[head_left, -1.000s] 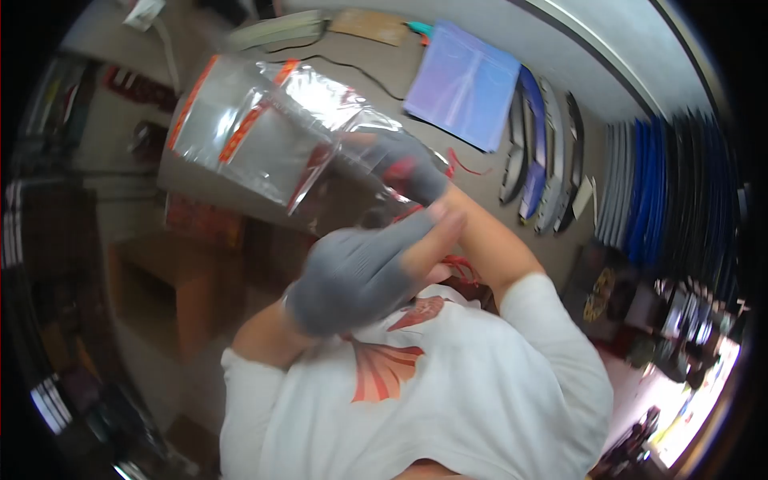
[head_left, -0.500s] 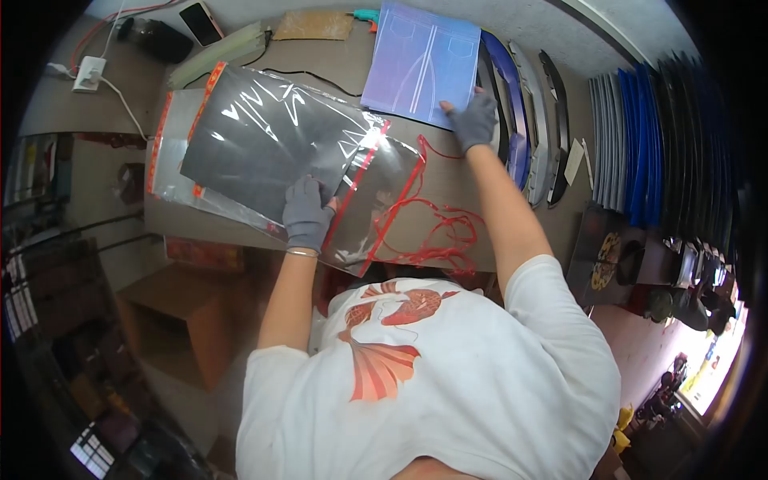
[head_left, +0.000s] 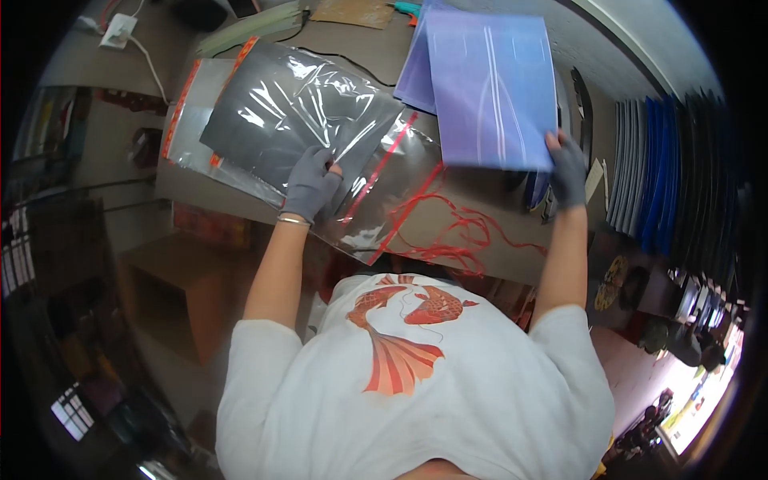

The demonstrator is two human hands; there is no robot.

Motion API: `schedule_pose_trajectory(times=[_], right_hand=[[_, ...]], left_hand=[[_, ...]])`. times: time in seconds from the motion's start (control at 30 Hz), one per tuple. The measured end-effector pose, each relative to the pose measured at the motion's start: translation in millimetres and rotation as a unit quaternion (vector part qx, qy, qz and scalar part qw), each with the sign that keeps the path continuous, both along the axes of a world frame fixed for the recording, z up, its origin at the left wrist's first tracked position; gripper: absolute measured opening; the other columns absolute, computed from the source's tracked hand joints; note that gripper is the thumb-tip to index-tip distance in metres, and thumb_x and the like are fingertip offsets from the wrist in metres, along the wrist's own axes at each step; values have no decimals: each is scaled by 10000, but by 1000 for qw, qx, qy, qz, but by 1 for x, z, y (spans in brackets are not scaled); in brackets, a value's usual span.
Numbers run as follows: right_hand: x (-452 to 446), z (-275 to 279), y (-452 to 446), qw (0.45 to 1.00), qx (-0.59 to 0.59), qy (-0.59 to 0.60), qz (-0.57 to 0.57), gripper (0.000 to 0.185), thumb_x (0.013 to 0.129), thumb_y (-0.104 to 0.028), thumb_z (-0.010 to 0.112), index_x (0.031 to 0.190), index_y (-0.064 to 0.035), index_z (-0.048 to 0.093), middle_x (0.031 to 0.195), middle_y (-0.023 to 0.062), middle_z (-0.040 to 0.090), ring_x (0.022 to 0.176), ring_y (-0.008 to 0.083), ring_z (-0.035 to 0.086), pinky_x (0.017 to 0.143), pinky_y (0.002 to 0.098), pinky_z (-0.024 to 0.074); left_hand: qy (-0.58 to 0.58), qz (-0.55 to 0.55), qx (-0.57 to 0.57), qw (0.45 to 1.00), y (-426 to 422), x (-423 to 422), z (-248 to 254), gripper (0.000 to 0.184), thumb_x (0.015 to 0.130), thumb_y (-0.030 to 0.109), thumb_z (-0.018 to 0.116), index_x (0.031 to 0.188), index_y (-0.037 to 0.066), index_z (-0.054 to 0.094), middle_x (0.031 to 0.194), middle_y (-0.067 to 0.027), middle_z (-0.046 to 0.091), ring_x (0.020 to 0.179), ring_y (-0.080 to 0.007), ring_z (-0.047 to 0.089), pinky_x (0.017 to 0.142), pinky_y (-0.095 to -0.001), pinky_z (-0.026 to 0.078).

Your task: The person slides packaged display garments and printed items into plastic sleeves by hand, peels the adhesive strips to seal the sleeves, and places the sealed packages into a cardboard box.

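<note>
My right hand (head_left: 566, 170), in a grey fingerless glove, grips the lower right corner of a blue-purple printed sheet (head_left: 494, 92) with pocket outlines and white lines. That sheet is raised at a slight angle over other blue-purple sheets (head_left: 414, 76) at the back of the table. My left hand (head_left: 314, 182), gloved the same way, is closed on the film of a clear plastic bag (head_left: 372, 172), and creases run out from its fingers. Inside the bag lies a dark grey sheet (head_left: 264, 112). Under it is another clear bag (head_left: 188, 120) with an orange edge strip.
Tangled red strips (head_left: 464, 232) lie near the table's front edge. Curved dark and blue trim pieces (head_left: 582, 100) stand to the right, partly hidden by the raised sheet. Many hanging sheets (head_left: 660, 176) line the right side. A white power strip (head_left: 118, 30) sits back left.
My right hand has lifted one printed sheet from the pile and brought it right and nearer. My left hand has drawn its fingers together, and the bag film is more creased.
</note>
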State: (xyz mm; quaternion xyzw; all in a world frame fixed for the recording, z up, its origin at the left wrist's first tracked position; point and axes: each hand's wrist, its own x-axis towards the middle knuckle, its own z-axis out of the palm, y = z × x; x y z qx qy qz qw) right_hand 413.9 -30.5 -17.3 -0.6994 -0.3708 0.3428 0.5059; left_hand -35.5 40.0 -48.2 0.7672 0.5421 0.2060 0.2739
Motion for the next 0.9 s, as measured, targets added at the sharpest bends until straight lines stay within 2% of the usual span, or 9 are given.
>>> schedule_pose_trajectory(times=[0.07, 0.37, 0.43, 0.47, 0.53, 0.67, 0.73, 0.77, 0.9], right_hand=[[-12, 27, -41, 994, -42, 43, 88, 282, 867, -200, 599, 1052, 11, 621, 894, 28, 622, 784, 94, 553, 730, 240, 446], [-85, 4, -90, 966, -226, 74, 102, 254, 859, -189, 605, 1013, 10, 636, 855, 10, 617, 744, 84, 546, 695, 224, 441], [-105, -16, -77, 952, -213, 136, 172, 290, 839, -192, 622, 1032, 25, 630, 885, 38, 627, 769, 100, 563, 707, 237, 453], [-120, -17, -69, 942, -223, 188, 169, 311, 833, -195, 626, 1045, 33, 623, 902, 54, 630, 781, 112, 570, 715, 245, 458], [-139, -40, -48, 922, -233, 235, 200, 347, 826, -198, 631, 1072, 46, 609, 930, 80, 634, 798, 134, 582, 730, 258, 465], [-166, -72, 0, 911, -200, 254, 256, 385, 863, -264, 607, 1134, 8, 581, 996, 86, 632, 891, 171, 601, 796, 294, 485], [-179, -67, 10, 813, -91, 550, 167, 478, 895, -343, 570, 1239, -20, 493, 1100, 110, 600, 992, 202, 594, 902, 348, 486], [-183, -64, 3, 779, -62, 606, 147, 564, 904, -337, 566, 1335, -32, 368, 1204, 135, 541, 1055, 240, 577, 965, 392, 471], [-196, -60, -34, 827, -159, 487, 230, 677, 869, -283, 628, 1391, -16, 290, 1246, 150, 516, 1140, 262, 533, 945, 356, 467]], left_hand=[[-26, 36, -33, 998, 3, 2, 8, 220, 756, 187, 604, 899, 21, 592, 980, -169, 583, 892, -354, 569, 775, -404, 454], [-11, 38, -84, 996, 0, 6, 20, 226, 760, 213, 587, 878, 21, 581, 956, -178, 585, 886, -361, 565, 764, -405, 451], [76, -7, 67, 995, -8, 11, 23, 223, 769, 177, 595, 900, -3, 577, 1058, -154, 595, 922, -343, 580, 819, -394, 460], [75, -5, 65, 995, -11, 12, 21, 223, 769, 177, 595, 900, -3, 577, 1058, -154, 595, 922, -343, 580, 819, -394, 460], [109, -16, 151, 982, -16, 10, 16, 216, 720, 194, 600, 895, 67, 608, 1086, -107, 585, 1041, -309, 520, 879, -415, 419], [89, -7, 167, 982, -26, 3, 8, 222, 722, 206, 607, 897, 70, 611, 1110, -98, 585, 1051, -302, 525, 899, -433, 410], [69, 12, 116, 991, -28, -1, 8, 226, 723, 204, 608, 899, 63, 609, 1118, -102, 583, 1055, -306, 529, 907, -428, 410], [69, 18, 116, 991, -29, -3, 7, 226, 723, 204, 608, 899, 63, 609, 1118, -102, 583, 1055, -306, 529, 907, -428, 410], [16, 7, 135, 991, -27, -2, 8, 188, 733, 160, 607, 868, 30, 592, 1079, -139, 590, 1017, -330, 544, 879, -411, 432]])
